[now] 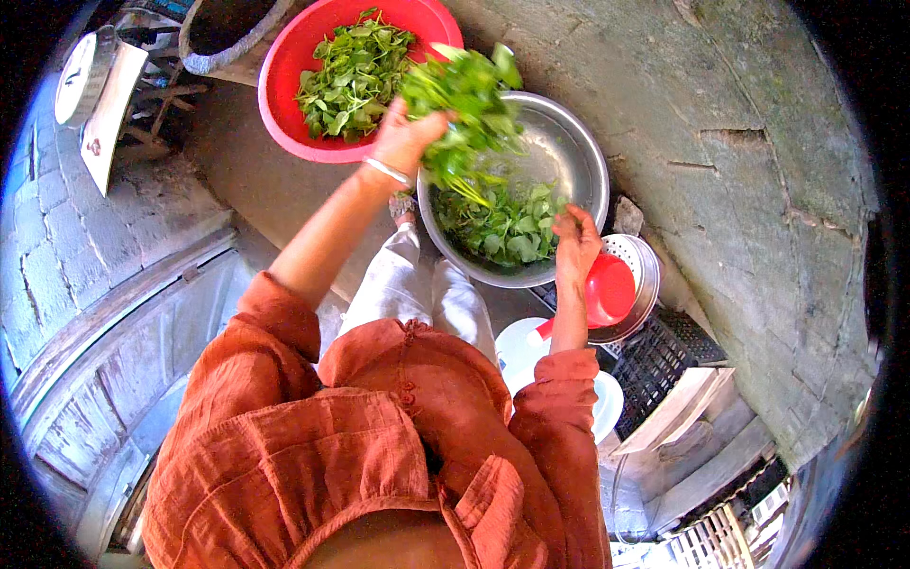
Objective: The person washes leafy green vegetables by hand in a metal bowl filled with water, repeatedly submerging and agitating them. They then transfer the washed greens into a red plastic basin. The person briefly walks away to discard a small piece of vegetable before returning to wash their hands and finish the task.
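My left hand [410, 136] is closed around a bunch of leafy greens [462, 100], held up between a red basin and a metal basin. More greens [507, 226] lie in water inside the round metal basin [595, 156], toward its near side. At that basin's right rim is my right hand [576, 242], its fingers curled in beside the leaves; whether they grip anything is hidden. The red basin [280, 112], at the far left of the metal one, holds a heap of greens [351, 81].
Right of my right forearm, a red plastic dipper [609, 289] rests on a metal colander [647, 270]. Nearby are a black plastic crate [654, 375] and white tubs [517, 346]. A concrete wall [739, 199] bounds the right. A dial scale [85, 78] and stone vessel [197, 59] stand far left.
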`<state>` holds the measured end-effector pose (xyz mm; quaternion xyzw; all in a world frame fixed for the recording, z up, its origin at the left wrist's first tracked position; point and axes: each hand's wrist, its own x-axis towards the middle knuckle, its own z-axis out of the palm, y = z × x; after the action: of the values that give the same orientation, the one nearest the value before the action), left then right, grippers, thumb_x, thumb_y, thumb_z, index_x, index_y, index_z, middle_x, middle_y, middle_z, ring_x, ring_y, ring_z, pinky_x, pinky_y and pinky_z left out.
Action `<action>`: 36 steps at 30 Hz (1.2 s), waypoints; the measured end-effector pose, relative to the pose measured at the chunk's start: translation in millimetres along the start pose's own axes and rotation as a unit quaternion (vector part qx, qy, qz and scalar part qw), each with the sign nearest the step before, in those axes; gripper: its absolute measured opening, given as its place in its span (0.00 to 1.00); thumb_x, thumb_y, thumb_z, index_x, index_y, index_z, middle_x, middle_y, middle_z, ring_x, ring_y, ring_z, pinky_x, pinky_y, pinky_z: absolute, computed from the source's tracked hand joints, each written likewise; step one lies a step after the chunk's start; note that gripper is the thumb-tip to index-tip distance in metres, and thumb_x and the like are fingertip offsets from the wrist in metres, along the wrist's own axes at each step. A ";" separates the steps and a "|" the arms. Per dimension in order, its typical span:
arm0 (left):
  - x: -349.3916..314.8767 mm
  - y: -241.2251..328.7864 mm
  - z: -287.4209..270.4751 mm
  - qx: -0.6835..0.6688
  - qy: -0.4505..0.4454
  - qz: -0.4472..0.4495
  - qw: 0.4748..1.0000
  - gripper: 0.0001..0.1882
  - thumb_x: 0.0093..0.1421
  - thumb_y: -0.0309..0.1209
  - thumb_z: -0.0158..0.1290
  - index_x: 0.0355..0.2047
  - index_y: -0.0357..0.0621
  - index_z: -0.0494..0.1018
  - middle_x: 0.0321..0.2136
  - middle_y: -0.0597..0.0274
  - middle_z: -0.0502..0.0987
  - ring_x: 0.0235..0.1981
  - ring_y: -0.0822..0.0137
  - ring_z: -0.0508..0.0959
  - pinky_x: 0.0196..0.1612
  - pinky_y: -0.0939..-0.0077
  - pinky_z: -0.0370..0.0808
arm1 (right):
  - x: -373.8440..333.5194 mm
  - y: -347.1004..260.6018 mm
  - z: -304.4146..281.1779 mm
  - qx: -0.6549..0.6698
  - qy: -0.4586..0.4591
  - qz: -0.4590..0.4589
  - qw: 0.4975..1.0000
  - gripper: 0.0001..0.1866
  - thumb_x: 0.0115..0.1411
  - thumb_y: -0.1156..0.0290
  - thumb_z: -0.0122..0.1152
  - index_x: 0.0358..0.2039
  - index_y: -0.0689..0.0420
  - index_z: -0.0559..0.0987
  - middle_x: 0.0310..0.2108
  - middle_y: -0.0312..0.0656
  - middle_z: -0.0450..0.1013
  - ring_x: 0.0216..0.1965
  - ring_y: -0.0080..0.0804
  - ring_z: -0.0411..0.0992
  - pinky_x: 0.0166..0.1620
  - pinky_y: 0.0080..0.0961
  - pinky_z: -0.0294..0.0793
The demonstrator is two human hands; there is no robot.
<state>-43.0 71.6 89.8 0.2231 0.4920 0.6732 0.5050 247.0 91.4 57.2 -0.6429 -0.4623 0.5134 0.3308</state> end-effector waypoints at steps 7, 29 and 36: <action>36.5 69.9 -78.9 0.249 0.085 0.073 0.962 0.27 0.50 0.32 0.62 0.49 0.37 0.66 0.45 0.53 0.74 0.43 0.63 0.75 0.45 0.68 0.74 | 8.2 77.7 -2.9 -0.205 -0.017 -0.057 0.977 0.11 0.51 0.74 0.56 0.36 0.61 0.77 0.30 0.46 0.74 0.30 0.32 0.72 0.37 0.26 0.71; -53.9 -145.1 6.6 0.587 -0.637 -0.119 0.485 0.22 0.58 0.47 0.45 0.51 0.57 0.69 0.47 0.57 0.72 0.49 0.52 0.71 0.52 0.60 0.68 | -10.0 59.6 27.8 -0.481 -0.374 -0.371 0.700 0.11 0.52 0.74 0.54 0.35 0.48 0.79 0.47 0.40 0.66 0.48 0.40 0.65 0.45 0.39 0.67; -17.8 -111.8 13.6 0.718 -0.306 -0.091 0.618 0.18 0.55 0.40 0.48 0.45 0.51 0.72 0.45 0.56 0.73 0.45 0.53 0.72 0.47 0.60 0.72 | 42.5 47.4 23.5 -0.504 -0.094 -0.329 0.793 0.20 0.51 0.73 0.54 0.46 0.47 0.73 0.51 0.42 0.64 0.49 0.43 0.63 0.47 0.41 0.66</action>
<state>26.3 62.2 -0.4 0.6619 0.6531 -0.0513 0.3643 238.3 113.2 -6.4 -0.4762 -0.8679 0.1263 0.0636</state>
